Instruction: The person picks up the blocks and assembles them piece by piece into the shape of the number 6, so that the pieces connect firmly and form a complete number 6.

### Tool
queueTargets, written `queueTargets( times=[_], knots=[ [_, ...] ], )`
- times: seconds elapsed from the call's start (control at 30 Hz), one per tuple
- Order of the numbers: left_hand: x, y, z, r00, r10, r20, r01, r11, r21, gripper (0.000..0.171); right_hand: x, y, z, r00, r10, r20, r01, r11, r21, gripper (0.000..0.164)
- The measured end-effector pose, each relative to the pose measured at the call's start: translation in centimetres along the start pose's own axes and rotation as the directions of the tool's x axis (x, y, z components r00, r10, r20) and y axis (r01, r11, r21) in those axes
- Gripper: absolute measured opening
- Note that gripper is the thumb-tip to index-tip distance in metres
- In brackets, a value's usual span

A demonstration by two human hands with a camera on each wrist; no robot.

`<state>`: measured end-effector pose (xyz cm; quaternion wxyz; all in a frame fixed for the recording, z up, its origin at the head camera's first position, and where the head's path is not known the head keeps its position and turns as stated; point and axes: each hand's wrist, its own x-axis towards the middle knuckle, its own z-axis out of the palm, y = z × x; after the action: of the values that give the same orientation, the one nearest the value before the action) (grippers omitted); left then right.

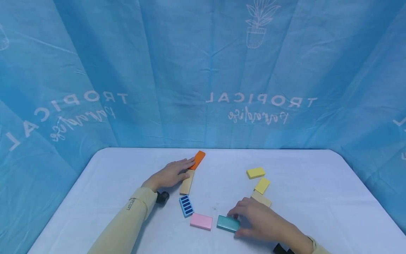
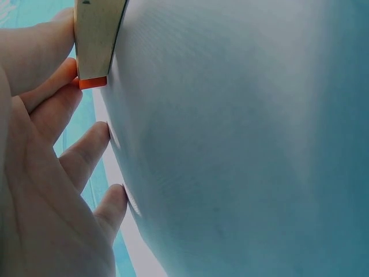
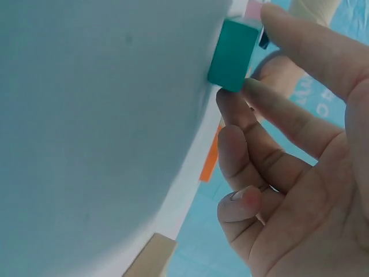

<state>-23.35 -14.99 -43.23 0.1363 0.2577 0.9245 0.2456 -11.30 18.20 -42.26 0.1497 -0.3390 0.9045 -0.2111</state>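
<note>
My left hand [image 1: 172,173] reaches along the left line of blocks with its fingers spread. Its fingertips touch the orange block [image 1: 199,158], and its thumb lies against the plain wooden block [image 1: 187,182]. In the left wrist view, the thumb meets the side of that wooden block [image 2: 98,40]. My right hand [image 1: 253,218] holds the right end of a teal block [image 1: 226,223] between thumb and fingers, while the block lies on the table. The right wrist view shows the teal block [image 3: 233,55] between thumb and fingertips, with the other fingers curled.
A blue block with dark slots [image 1: 186,206] and a pink block [image 1: 201,221] continue the curve left of the teal one. Beyond the right hand lie a wooden block [image 1: 261,198] and two yellow blocks [image 1: 262,185]. A blue curtain [image 1: 190,70] hangs behind the white table [image 1: 301,190].
</note>
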Motion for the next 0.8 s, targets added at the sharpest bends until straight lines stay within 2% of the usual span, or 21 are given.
queueTargets(
  times=[0.27,0.47,0.63,0.73,0.8],
  knots=[
    [0.0,-0.1,0.1,1.000,-0.002,-0.005,0.002,1.000,0.002,0.057,0.2,0.1,0.2,1.000,0.022,0.007,-0.022,0.999,-0.034,0.037],
    [0.1,-0.1,0.1,1.000,-0.004,-0.007,0.004,1.000,0.000,0.057,0.3,0.3,0.1,0.994,0.088,-0.066,-0.092,0.994,-0.052,0.032],
    [0.1,-0.1,0.1,1.000,0.005,0.001,-0.005,1.000,-0.005,0.056,0.1,-0.5,0.5,0.959,0.223,-0.174,-0.237,0.969,-0.066,0.046],
    [0.1,-0.1,0.1,1.000,0.009,0.001,-0.009,1.000,-0.002,0.057,0.0,-1.3,0.9,0.941,0.262,-0.214,-0.278,0.960,-0.047,0.053],
    [0.1,-0.2,0.1,1.000,0.012,-0.001,-0.012,1.000,0.003,0.056,0.1,-1.8,1.1,0.937,0.275,-0.215,-0.291,0.956,-0.047,0.056]
  ],
)
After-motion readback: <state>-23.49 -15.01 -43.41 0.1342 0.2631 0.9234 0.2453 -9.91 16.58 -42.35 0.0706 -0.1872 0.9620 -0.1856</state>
